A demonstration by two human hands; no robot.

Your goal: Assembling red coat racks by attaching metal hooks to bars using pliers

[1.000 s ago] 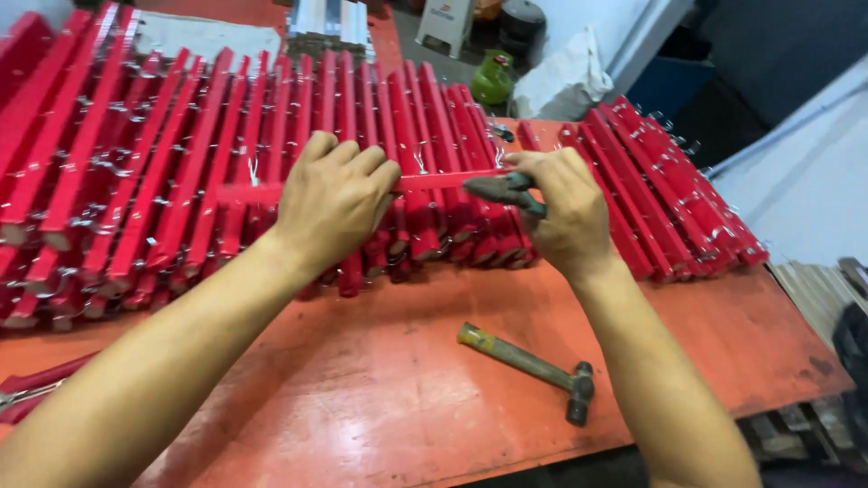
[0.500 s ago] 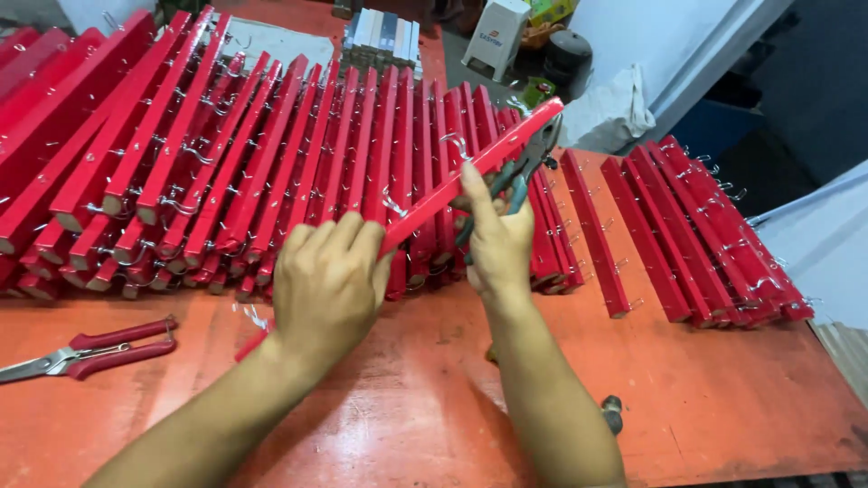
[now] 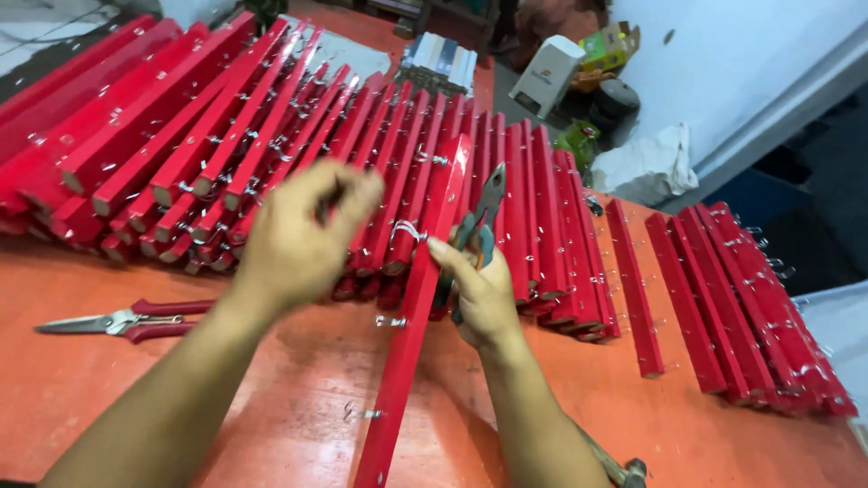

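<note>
Beyond both hands a dense bank of long red-painted wooden bars (image 3: 271, 117) studded with metal hooks lies packed side by side, closing off the far side, while the single long red bar (image 3: 418, 298) running toward the viewer splits the orange counter (image 3: 298, 398) between the left hand (image 3: 303, 237) and the right hand (image 3: 479, 294). Left of the left hand, red-handled metal shears (image 3: 117, 321) lie on otherwise bare counter. Right of the right hand, a bare strip of counter runs between the bank and a lone red bar (image 3: 633, 289), with another red stack (image 3: 750, 307) beyond.
</note>
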